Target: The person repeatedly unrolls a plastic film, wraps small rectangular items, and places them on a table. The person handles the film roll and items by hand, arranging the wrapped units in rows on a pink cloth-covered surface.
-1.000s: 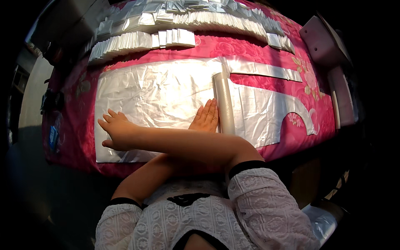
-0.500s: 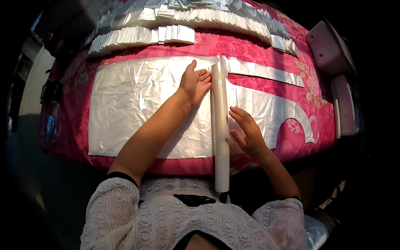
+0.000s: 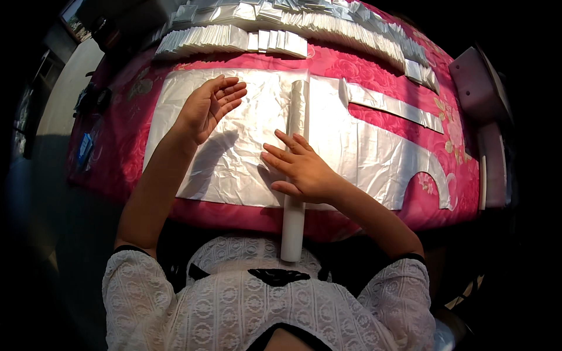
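Pink floral surface (image 3: 114,155), small blue packet (image 3: 85,149) near its left end. White plastic sheet (image 3: 175,105) spread across the middle, creased over its left half. My left hand (image 3: 212,108) is raised over that half, fingers loosely curled, nothing in them. Half a second ago it was just beside the roll; now well apart, to the left.

Pale roll (image 3: 294,234): lies across the sheet, near end overhanging the surface's near edge. Change: it sits further left on the sheet, with a wider band of plastic showing on its right. Reading: the roll has been worked leftward, and that band looks the flatter for it.

My right hand (image 3: 301,172) was right of the roll; now it is over it, fingers spread, not wrapped round. Contact: cannot tell.

Right end: long strip (image 3: 398,105) and curved tail (image 3: 442,186) of the sheet lie much as before; pinkish box (image 3: 479,85) beyond.
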A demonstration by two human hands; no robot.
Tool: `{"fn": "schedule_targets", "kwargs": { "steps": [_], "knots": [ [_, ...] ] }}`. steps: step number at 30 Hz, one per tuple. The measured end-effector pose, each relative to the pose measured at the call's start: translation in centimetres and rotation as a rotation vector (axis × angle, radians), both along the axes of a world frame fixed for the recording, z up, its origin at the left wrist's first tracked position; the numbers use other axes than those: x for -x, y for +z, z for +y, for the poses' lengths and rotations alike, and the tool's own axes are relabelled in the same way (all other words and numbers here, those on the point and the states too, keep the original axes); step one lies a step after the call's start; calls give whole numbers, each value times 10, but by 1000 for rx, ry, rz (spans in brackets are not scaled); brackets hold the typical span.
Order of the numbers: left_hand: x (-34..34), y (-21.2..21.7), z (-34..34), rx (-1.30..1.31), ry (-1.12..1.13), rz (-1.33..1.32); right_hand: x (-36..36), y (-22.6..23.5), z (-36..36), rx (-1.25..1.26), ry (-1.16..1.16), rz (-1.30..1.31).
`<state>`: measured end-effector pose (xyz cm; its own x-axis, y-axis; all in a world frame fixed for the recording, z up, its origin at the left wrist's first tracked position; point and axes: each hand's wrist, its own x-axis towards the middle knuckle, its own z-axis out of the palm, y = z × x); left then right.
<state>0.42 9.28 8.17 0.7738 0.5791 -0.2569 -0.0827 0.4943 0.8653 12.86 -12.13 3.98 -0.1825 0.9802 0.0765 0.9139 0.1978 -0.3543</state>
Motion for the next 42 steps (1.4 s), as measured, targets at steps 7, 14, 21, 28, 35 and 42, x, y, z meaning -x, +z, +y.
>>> {"fn": "schedule_targets", "kwargs": {
  "steps": [7,14,21,28,35,42],
  "knots": [
    [180,-15,29,-109,188,183,120,53,78,-90,556,747],
    [288,-38,-8,-111,273,325,62,13,114,-80,292,62],
    [279,-41,-52,-403,193,424,128,-14,194,-227,424,10],
    [250,-44,-72,-959,156,939,207,-26,232,-465,-54,269],
    [252,-34,-80,-71,57,196,183,1,204,-474,-438,999],
    [215,-16,-84,-28,-83,148,140,39,171,-53,-308,1822]
  ]
}}
